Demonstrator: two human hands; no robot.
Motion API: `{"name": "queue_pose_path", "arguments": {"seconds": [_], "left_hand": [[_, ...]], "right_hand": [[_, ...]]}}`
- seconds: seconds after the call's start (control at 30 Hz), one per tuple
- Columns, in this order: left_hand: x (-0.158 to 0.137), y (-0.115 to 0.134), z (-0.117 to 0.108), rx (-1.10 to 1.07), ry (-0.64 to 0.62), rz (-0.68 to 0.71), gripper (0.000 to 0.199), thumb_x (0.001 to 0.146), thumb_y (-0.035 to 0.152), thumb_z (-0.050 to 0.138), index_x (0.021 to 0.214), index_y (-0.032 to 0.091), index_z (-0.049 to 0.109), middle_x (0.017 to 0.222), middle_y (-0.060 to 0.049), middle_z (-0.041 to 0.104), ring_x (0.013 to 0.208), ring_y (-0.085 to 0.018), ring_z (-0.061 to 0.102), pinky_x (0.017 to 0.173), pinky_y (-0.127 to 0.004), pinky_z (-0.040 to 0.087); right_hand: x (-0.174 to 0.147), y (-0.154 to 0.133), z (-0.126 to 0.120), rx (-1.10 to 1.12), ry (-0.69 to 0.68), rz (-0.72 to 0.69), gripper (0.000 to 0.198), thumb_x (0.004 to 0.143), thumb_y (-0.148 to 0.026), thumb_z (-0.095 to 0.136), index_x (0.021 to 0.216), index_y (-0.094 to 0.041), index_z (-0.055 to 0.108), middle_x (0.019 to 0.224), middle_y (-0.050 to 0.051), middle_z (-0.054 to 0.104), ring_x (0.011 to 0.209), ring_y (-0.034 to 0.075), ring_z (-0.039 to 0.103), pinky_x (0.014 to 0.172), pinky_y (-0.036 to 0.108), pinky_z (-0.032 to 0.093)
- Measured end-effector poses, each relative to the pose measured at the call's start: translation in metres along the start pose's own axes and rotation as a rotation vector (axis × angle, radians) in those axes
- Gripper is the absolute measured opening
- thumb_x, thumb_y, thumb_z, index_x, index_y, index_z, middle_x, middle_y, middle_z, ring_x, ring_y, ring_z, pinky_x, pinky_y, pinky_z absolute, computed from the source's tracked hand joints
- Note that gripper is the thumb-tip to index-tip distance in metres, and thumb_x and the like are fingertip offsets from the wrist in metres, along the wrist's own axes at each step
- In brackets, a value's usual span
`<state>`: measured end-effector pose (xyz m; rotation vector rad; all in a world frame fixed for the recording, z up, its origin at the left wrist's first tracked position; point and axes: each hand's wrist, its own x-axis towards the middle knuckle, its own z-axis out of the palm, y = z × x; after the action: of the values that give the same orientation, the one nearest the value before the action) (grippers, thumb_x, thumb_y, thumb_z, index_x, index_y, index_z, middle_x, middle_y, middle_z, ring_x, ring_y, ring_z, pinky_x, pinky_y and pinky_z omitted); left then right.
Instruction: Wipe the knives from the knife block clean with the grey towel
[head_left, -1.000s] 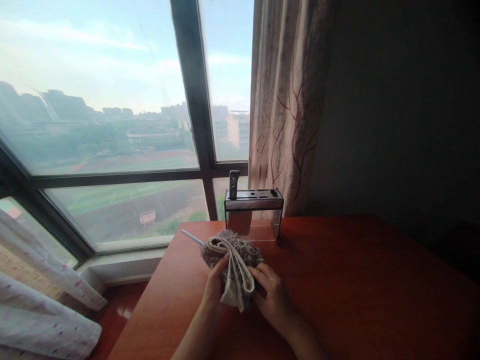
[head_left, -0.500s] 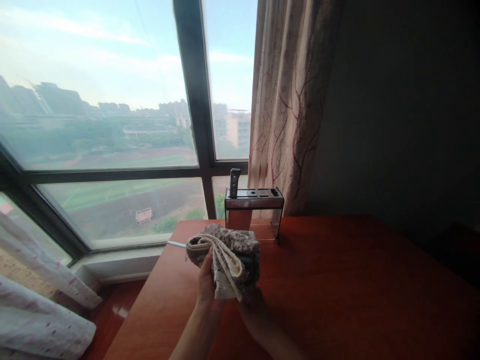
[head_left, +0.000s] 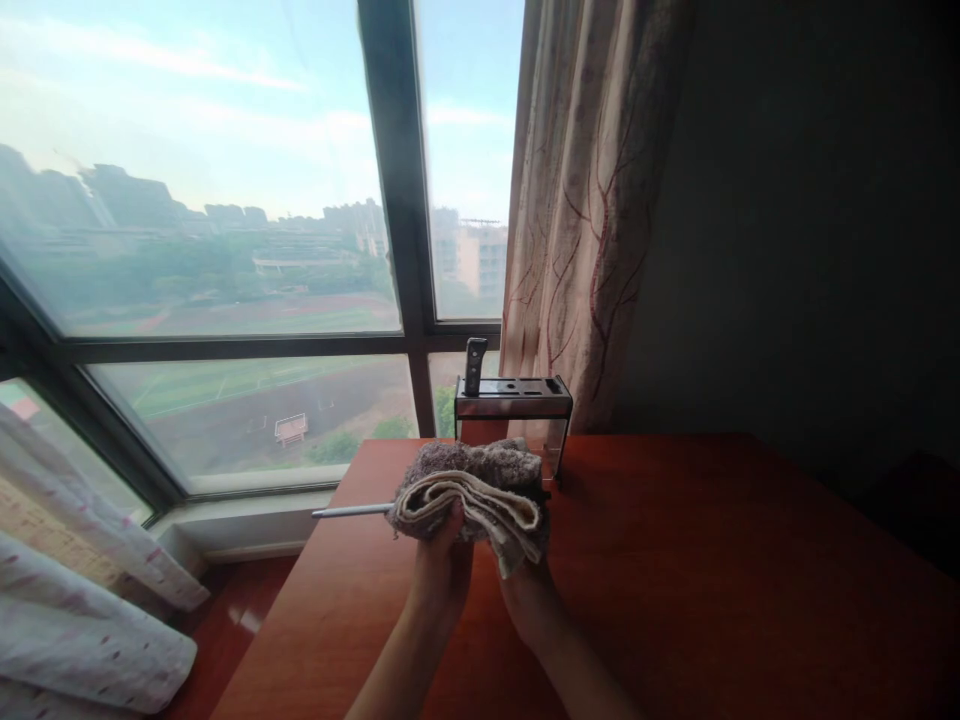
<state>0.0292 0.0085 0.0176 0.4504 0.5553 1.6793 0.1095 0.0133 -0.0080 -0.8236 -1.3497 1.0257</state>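
A folded grey-brown fluffy towel with a pale underside is wrapped round a thin metal rod, held over the table. The rod sticks out to the left, narrowing at its tip; the rest of it is hidden in the cloth. My left hand grips the towel from below, thumb pressed on its near folds. Under the right end of the towel is my right hand, closed on the cloth, with its fingers mostly hidden.
Behind the towel, a knife block with clear sides stands on the reddish wooden table. One knife with a dark handle stands in its left slot. A window and a curtain are beyond the table.
The towel has turned and spread more sideways, moving a little right. More of the rod shows at the left. Both hands keep hold, and the right hand has come up.
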Motion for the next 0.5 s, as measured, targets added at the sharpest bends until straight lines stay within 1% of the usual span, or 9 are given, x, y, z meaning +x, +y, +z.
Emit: {"name": "queue_pose_path", "arguments": {"seconds": [0.03,0.1,0.17,0.2,0.27,0.37,0.43,0.5], "left_hand": [[0.000,-0.001,-0.001,0.040,-0.038,0.036,0.037,0.070,0.019,0.076,0.106,0.021,0.066,0.102,-0.005,0.072,0.107,-0.025,0.062,0.095,-0.037,0.048],[-0.001,-0.003,-0.003,0.139,-0.080,0.087,0.042,0.069,0.021,0.077,0.110,0.021,0.065,0.106,-0.005,0.071,0.108,-0.026,0.061,0.096,-0.039,0.047],[-0.001,-0.007,-0.006,0.255,-0.089,0.114,0.048,0.066,0.022,0.079,0.112,0.020,0.065,0.108,-0.007,0.070,0.108,-0.028,0.060,0.096,-0.042,0.046],[0.001,-0.010,-0.008,0.314,-0.085,0.121,0.051,0.063,0.023,0.080,0.112,0.019,0.065,0.109,-0.008,0.070,0.108,-0.029,0.060,0.096,-0.043,0.046],[0.004,-0.015,-0.012,0.418,-0.087,0.111,0.057,0.057,0.024,0.083,0.111,0.018,0.066,0.109,-0.010,0.070,0.107,-0.031,0.060,0.095,-0.044,0.046],[0.009,-0.020,-0.013,0.533,-0.164,0.035,0.060,0.047,0.025,0.087,0.104,0.016,0.070,0.107,-0.011,0.070,0.107,-0.034,0.059,0.094,-0.044,0.046],[0.008,-0.018,-0.010,0.563,-0.222,-0.028,0.061,0.047,0.026,0.087,0.104,0.016,0.070,0.107,-0.012,0.070,0.107,-0.034,0.059,0.094,-0.043,0.045],[0.003,-0.013,-0.006,0.548,-0.261,-0.093,0.063,0.053,0.026,0.085,0.112,0.018,0.067,0.108,-0.010,0.070,0.106,-0.031,0.059,0.092,-0.040,0.045]], "right_hand": [[-0.001,-0.003,-0.001,0.138,0.014,0.013,0.045,0.095,-0.052,0.035,0.122,-0.023,0.055,0.117,0.007,0.065,0.115,0.023,0.056,0.097,0.044,0.046],[-0.002,-0.008,-0.003,0.510,0.021,0.068,0.043,0.089,-0.055,0.047,0.119,-0.026,0.059,0.115,0.005,0.067,0.117,0.024,0.055,0.101,0.045,0.043],[-0.002,-0.011,-0.007,0.830,0.014,0.129,0.038,0.081,-0.049,0.063,0.113,-0.030,0.063,0.114,0.002,0.069,0.118,0.025,0.055,0.103,0.047,0.041],[0.000,-0.012,-0.009,0.912,0.017,0.147,0.035,0.078,-0.045,0.067,0.110,-0.032,0.065,0.114,0.001,0.069,0.118,0.025,0.055,0.103,0.048,0.040],[0.002,-0.011,-0.017,1.000,0.059,0.157,0.029,0.077,-0.041,0.069,0.105,-0.035,0.067,0.112,-0.002,0.070,0.117,0.024,0.056,0.103,0.048,0.040],[0.006,-0.008,-0.035,1.069,0.149,0.197,0.023,0.077,-0.042,0.069,0.099,-0.035,0.069,0.108,-0.003,0.072,0.113,0.023,0.059,0.102,0.047,0.041],[0.007,-0.005,-0.049,1.099,0.208,0.251,0.021,0.077,-0.042,0.068,0.096,-0.033,0.071,0.104,-0.003,0.073,0.109,0.022,0.062,0.101,0.044,0.043],[0.008,-0.002,-0.063,1.129,0.252,0.279,0.022,0.077,-0.042,0.068,0.097,-0.033,0.071,0.103,-0.003,0.074,0.106,0.021,0.063,0.100,0.040,0.044]]}}
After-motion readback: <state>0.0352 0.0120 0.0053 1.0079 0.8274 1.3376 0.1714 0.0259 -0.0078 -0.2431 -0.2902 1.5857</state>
